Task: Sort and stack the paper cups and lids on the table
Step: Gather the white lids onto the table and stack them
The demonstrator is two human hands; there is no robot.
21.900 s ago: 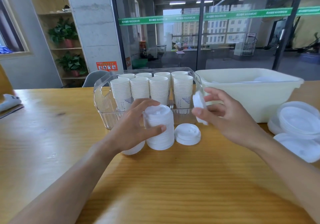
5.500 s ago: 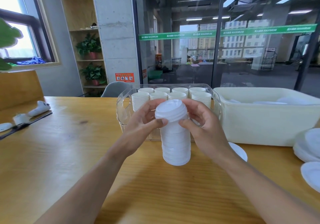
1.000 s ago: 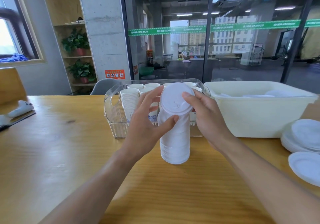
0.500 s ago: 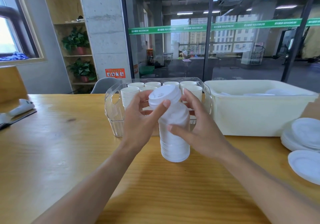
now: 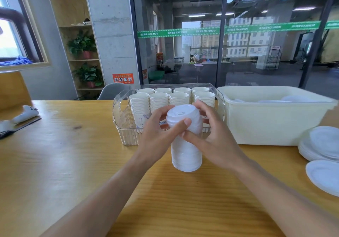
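Here, both hands seat the top lid on a tall stack of white plastic lids [image 5: 186, 145] standing on the wooden table [image 5: 55, 163], just in front of the clear bin of paper cups [image 5: 172, 99].

The left hand [image 5: 157, 136] and right hand [image 5: 212, 137] curl round the stack's upper part, thumbs pressing its front. The lids look light, thin, slick and easily tipped, so gripping low on both sides seems safest. Half a second earlier the top lid sat tilted in the left fingers; now it lies level.

Flat lids [image 5: 324, 177] cropped at right
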